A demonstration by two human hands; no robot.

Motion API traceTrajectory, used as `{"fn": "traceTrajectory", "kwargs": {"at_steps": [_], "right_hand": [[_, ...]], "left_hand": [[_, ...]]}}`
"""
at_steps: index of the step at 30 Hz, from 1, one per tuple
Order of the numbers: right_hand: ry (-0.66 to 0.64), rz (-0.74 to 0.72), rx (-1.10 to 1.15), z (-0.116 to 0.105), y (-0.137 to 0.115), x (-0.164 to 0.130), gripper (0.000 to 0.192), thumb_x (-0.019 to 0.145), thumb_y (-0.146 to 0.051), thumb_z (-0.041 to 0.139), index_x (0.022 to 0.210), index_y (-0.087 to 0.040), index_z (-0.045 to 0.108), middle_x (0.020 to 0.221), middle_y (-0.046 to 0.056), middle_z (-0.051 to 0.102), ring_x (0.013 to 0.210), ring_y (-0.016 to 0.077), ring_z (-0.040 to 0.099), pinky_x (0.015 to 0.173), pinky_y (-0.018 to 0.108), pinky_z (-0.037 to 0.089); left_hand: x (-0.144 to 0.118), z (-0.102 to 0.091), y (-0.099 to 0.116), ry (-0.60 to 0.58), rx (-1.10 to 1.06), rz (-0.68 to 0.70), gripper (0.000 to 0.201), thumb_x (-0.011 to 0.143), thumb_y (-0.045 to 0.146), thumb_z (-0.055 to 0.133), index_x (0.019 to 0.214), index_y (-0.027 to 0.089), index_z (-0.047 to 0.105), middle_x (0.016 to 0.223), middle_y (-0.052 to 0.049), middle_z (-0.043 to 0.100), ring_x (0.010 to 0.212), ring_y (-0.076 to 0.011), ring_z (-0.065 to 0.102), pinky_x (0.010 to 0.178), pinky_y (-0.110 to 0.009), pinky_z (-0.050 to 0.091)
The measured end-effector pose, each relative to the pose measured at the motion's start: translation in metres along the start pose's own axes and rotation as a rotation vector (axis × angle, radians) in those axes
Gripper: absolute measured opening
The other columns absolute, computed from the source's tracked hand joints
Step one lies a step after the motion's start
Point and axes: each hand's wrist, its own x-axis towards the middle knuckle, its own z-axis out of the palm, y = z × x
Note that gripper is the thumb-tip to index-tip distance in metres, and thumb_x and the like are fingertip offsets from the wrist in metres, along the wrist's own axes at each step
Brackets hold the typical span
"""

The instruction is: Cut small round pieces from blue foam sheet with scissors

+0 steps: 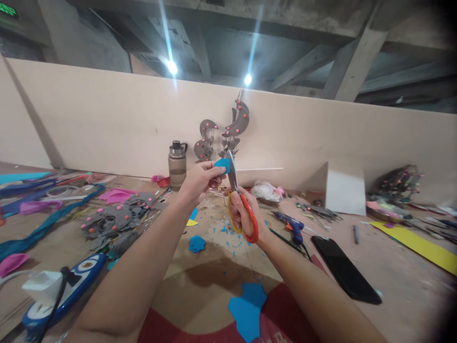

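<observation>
My left hand (200,180) pinches a small blue foam piece (223,165) held up above the table. My right hand (242,215) grips scissors (238,200) with orange and yellow handles, fingers through the loops; the blades point upward and meet the right edge of the blue piece. Small blue scraps (228,233) lie scattered on the table below both hands, beside a jagged blue cutout (196,244). A larger blue foam sheet (247,310) rests near my body.
A brown water bottle (177,164) stands by the back wall. Grey foam shapes with pink dots (114,221) lie left. A blue glue gun (292,226) and a black phone (345,275) lie right, with a yellow sheet (417,244) farther right. A power strip (67,288) sits at near left.
</observation>
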Motion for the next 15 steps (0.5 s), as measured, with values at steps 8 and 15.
{"fn": "traceTrajectory", "kwargs": {"at_steps": [8,15], "right_hand": [[-0.014,-0.008,-0.031,0.0001,0.0022,-0.0003,0.042,0.084,-0.061,0.059,0.101,-0.023,0.054,0.057,-0.01,0.033,0.037,0.0043,0.029,0.031,0.015,0.029],[-0.057,-0.042,-0.026,0.0013,0.0019,0.0014,0.04,0.087,-0.062,0.056,0.097,-0.023,0.05,0.061,-0.009,0.033,0.041,0.0055,0.028,0.034,0.017,0.029]], "left_hand": [[0.0008,0.0001,0.0005,0.046,-0.055,0.034,0.026,0.061,0.025,0.078,0.069,0.013,0.056,0.061,-0.001,0.061,0.049,-0.0065,0.051,0.045,-0.018,0.033],[-0.0003,0.0042,0.001,0.079,-0.088,0.043,0.027,0.061,0.024,0.077,0.071,0.013,0.054,0.061,0.0,0.06,0.051,-0.0069,0.054,0.047,-0.018,0.036]]}}
